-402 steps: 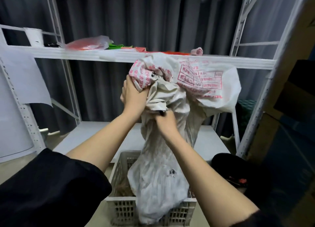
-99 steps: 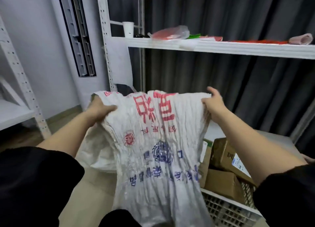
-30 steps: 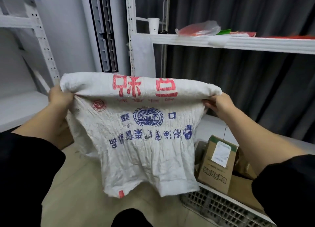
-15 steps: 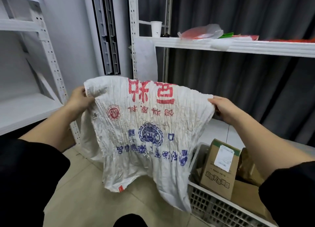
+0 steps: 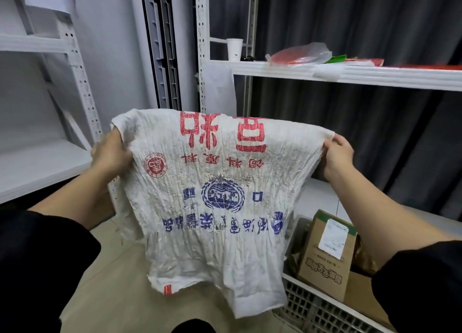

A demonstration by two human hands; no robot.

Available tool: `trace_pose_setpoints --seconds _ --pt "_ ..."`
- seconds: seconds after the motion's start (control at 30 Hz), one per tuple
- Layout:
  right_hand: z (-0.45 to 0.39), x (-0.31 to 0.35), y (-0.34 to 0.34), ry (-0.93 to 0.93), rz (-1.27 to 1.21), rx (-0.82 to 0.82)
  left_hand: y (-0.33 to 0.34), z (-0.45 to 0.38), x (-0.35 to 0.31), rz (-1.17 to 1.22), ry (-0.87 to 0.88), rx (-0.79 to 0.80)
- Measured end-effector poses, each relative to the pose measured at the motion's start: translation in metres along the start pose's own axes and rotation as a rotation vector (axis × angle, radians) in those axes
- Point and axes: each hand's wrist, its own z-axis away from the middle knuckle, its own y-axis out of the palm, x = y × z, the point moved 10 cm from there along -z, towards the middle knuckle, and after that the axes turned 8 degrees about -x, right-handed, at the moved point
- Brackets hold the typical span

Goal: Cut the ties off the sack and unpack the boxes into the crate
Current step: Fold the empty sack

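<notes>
While my left hand [image 5: 110, 155] grips one upper corner of the sack [image 5: 212, 195] and my right hand [image 5: 336, 157] pinches the opposite corner, fingers curled round the cloth on both sides, the sack hangs flat and limp between them, print upside down, clear of the floor. It looks empty; no ties visible on it. Just right of its lower edge sits the crate [image 5: 317, 310], with cardboard boxes [image 5: 325, 255] standing in it. Judgement: cutting and unpacking appear done; what remains is likely only folding or setting the sack aside. Whether the crate holds every box I cannot tell
</notes>
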Motion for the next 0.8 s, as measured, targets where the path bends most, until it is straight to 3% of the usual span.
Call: trace_pose_setpoints --seconds 0.13,0.3,0.43,0.57,0.63,0.8 --pt "0.015 0.007 0.026 0.012 -0.017 0.195 -0.003 0.005 -0.030 0.099 0.143 -0.030" --pt "0.037 0.029 0.065 -0.405 0.363 0.391 -0.012 0.010 -0.063 0.028 0.195 -0.080" --pt "0.062 0.025 0.093 -0.541 0.604 0.413 -0.007 0.020 -0.097 -0.115 0.285 -0.067" --pt "0.104 0.028 0.120 -0.743 0.768 0.374 0.011 0.039 -0.131 0.016 0.348 0.045" --pt "0.121 0.030 0.127 -0.838 0.810 0.364 0.018 0.045 -0.141 0.070 0.329 0.085" --pt "0.145 0.018 0.142 -0.872 0.797 0.443 0.030 0.066 -0.171 0.047 0.406 0.106"
